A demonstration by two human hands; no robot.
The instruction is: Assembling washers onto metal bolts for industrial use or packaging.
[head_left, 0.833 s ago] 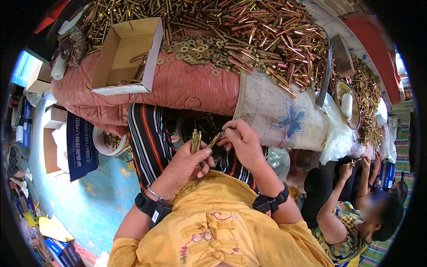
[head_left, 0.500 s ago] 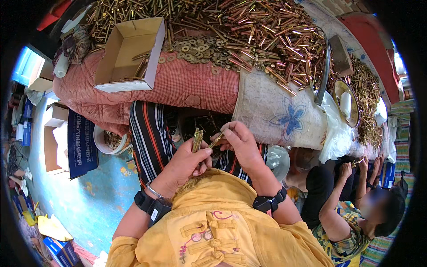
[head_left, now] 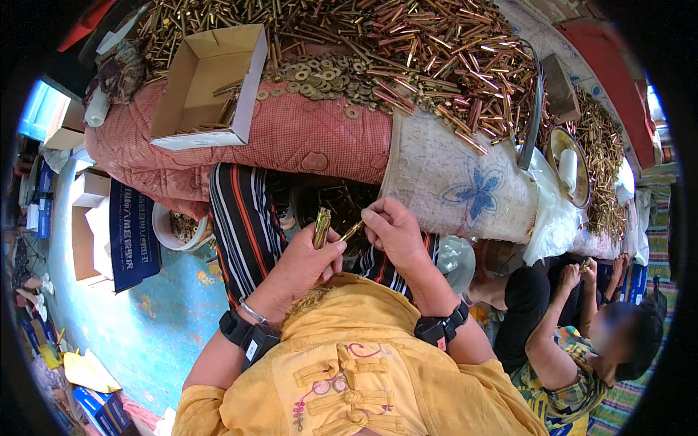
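My left hand point(head_left: 309, 256) is closed around a small bunch of gold-coloured metal bolts point(head_left: 322, 227), their ends standing up above the fingers. Between my two hands a single gold bolt point(head_left: 352, 231) lies slanted. Its upper end is pinched by the thumb and forefinger of my right hand point(head_left: 396, 231), and its lower end meets the left thumb. Below them, a dark container point(head_left: 338, 200) between my knees holds more metal pieces, partly hidden by my hands.
Ahead, a cloth-covered surface point(head_left: 320, 138) carries a heap of bolts point(head_left: 451, 58), flat washers point(head_left: 320, 76) and an open cardboard box point(head_left: 200, 80). A white bucket point(head_left: 178, 225) of small parts stands left. Another person point(head_left: 560, 349) works at right, with a round dish point(head_left: 568, 163) beyond.
My right fingers have shifted slightly at the end of the single bolt. My left hand keeps its bunch nearly still. The other person's hands have moved a little.
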